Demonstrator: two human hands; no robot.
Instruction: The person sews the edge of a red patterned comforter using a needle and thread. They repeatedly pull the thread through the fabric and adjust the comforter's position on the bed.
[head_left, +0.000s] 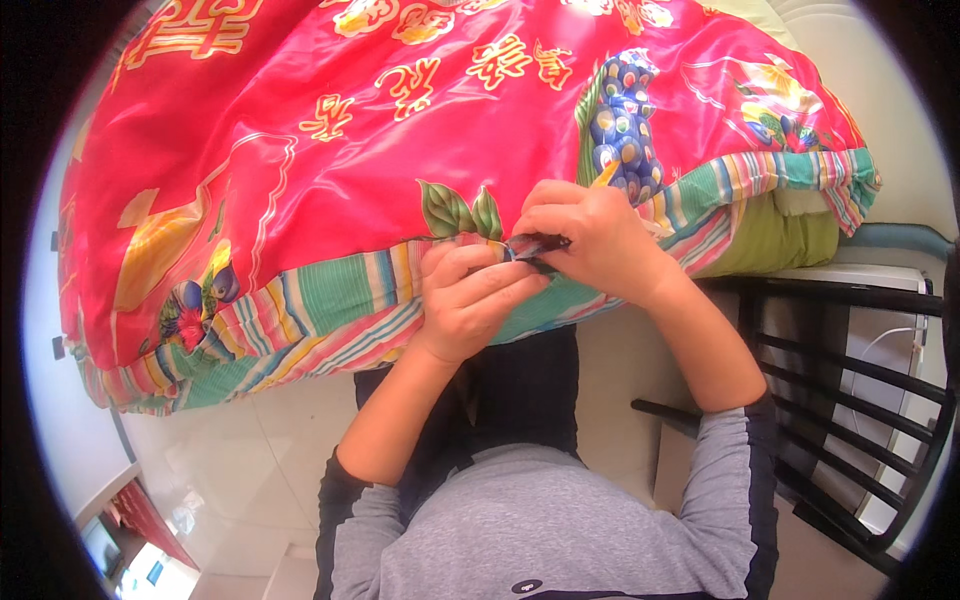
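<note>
A quilt with a shiny red top (360, 176) spreads before me, printed with gold characters, leaves and blue patterns. Along its near side runs a striped fabric border (337, 294) in green, pink, yellow and white. My left hand (472, 304) pinches this border near the middle of the quilt's edge. Between the fingers of my right hand (604, 240) is a small dark tool (534, 246), perhaps thread snips; the fingers partly hide it. Its tip meets the border close to my left fingertips. A printed pair of green leaves (459, 210) lies just beyond my hands.
Green bedding (784, 238) shows under the quilt at the right. A black slatted chair (840, 364) stands at my right, with a white cable (870, 349) behind its slats. Pale floor tiles (225, 465) lie below at the left. A white surface (161, 574) sits at the lower left.
</note>
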